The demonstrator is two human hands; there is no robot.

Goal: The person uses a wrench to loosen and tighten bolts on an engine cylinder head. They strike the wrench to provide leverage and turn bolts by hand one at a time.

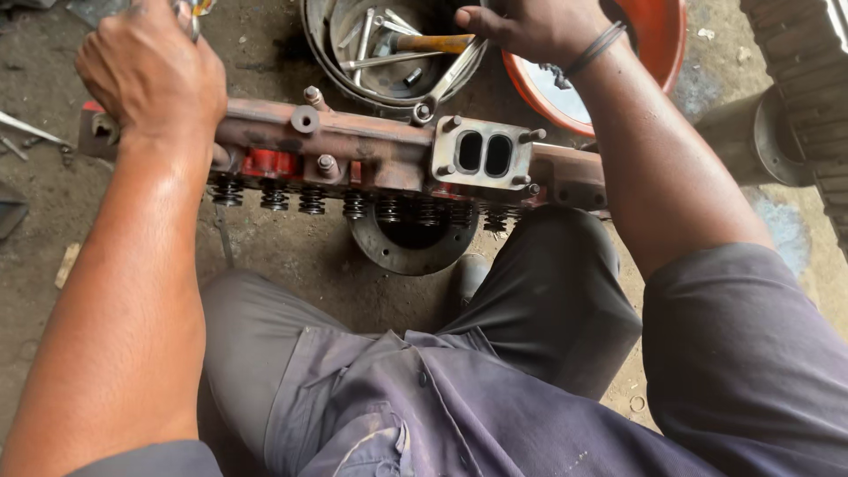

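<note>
Grey trousers [495, 371] seen nearest, knees bent over dirt floor [291, 247]. Rusty engine head [371, 155] laid across floor past knees, springs [353, 203] along near edge. Left hand [150, 75] closed around small tool at head's left end. Right hand [530, 26] closed on spanner [450, 79], reached into metal bucket [389, 53] of tools; red basin [654, 44] beside

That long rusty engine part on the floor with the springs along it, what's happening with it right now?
A seated person has the long rusty red metal engine casting, with its row of black coil springs, lying across the dirt floor in front of their knees. Their left hand rests on its left end, gripping a small metal tool. Their right hand reaches into the round grey metal tub of wrenches just behind it, beside an orange plastic basin.
</note>
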